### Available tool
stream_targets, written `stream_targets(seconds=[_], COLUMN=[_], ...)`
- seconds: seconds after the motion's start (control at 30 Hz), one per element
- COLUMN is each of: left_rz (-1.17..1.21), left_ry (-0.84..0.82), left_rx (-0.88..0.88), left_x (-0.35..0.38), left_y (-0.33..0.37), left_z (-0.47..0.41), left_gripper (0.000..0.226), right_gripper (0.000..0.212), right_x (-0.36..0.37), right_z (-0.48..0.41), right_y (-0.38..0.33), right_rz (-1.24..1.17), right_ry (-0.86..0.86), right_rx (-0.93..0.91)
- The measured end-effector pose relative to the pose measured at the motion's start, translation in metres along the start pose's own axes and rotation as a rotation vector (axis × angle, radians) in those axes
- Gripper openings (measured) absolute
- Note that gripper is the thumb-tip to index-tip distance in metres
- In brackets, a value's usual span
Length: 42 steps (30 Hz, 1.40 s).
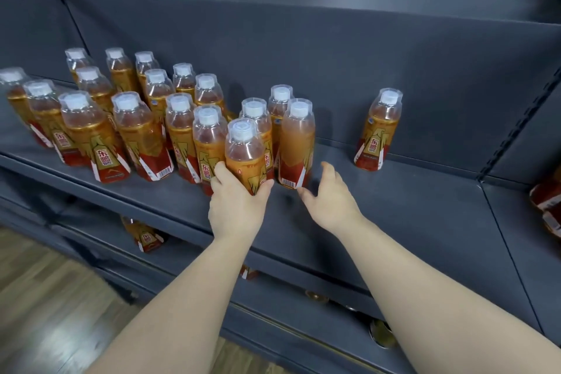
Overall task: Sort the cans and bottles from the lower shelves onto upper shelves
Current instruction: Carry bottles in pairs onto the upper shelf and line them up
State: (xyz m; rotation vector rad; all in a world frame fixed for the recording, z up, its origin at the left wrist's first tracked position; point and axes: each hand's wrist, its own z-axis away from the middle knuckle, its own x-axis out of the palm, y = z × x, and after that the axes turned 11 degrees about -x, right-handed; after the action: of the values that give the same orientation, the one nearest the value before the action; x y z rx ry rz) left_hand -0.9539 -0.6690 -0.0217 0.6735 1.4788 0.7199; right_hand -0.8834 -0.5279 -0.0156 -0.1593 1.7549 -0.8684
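Note:
Several orange drink bottles with white caps and red-gold labels stand in rows on the dark upper shelf [379, 209]. My left hand [236, 203] is wrapped around the base of one bottle [246, 152] at the front of the group. My right hand [331, 197] hovers open just right of a neighbouring bottle [296, 143], fingers spread, touching nothing. One bottle [378, 130] stands alone further right against the back panel.
A lower shelf holds another bottle [145, 237] and gold can tops [381, 332] below my right arm. More bottles [548, 200] lie at the right edge on an adjoining shelf. Wooden floor [45, 297] shows at the lower left. An upright post [522, 121] divides the shelves.

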Motion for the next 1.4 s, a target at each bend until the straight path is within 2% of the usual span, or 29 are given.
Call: stream_targets(seconds=[0.23,0.43,0.5,0.6,0.73,0.97,1.17,1.33,1.4], left_rz=[0.026,0.027,0.024,0.021,0.010,0.038,0.077,0.169,0.219], left_ry=[0.060,0.077,0.076,0.078,0.072,0.026,-0.057,-0.176,-0.243], left_rx=[0.041,0.071,0.072,0.072,0.073,0.079,0.145,0.195,0.191], left_x=[0.011,0.015,0.015,0.016,0.015,0.010,0.020,0.030,0.033], left_y=[-0.010,-0.014,-0.014,-0.014,-0.014,-0.010,-0.004,0.004,0.007], left_z=[-0.008,-0.011,-0.012,-0.013,-0.015,-0.011,-0.003,-0.002,-0.004], left_gripper=[0.098,0.099,0.098,0.095,0.094,0.089,0.086,0.088,0.086], right_gripper=[0.089,0.086,0.081,0.057,0.057,0.079,0.078,0.068,0.074], right_x=[0.018,0.028,0.031,0.032,0.027,0.021,0.008,-0.008,-0.011], right_z=[-0.041,-0.061,-0.065,-0.070,-0.067,-0.047,-0.027,-0.011,-0.007], right_y=[-0.008,-0.011,-0.013,-0.013,-0.014,-0.006,0.007,0.021,0.026], right_rz=[-0.204,-0.273,-0.275,-0.294,-0.278,-0.186,-0.202,-0.208,-0.223], right_ry=[0.123,0.220,0.238,0.260,0.279,0.330,0.374,0.433,0.456], right_rx=[0.046,0.061,0.061,0.076,0.067,0.040,0.084,0.150,0.160])
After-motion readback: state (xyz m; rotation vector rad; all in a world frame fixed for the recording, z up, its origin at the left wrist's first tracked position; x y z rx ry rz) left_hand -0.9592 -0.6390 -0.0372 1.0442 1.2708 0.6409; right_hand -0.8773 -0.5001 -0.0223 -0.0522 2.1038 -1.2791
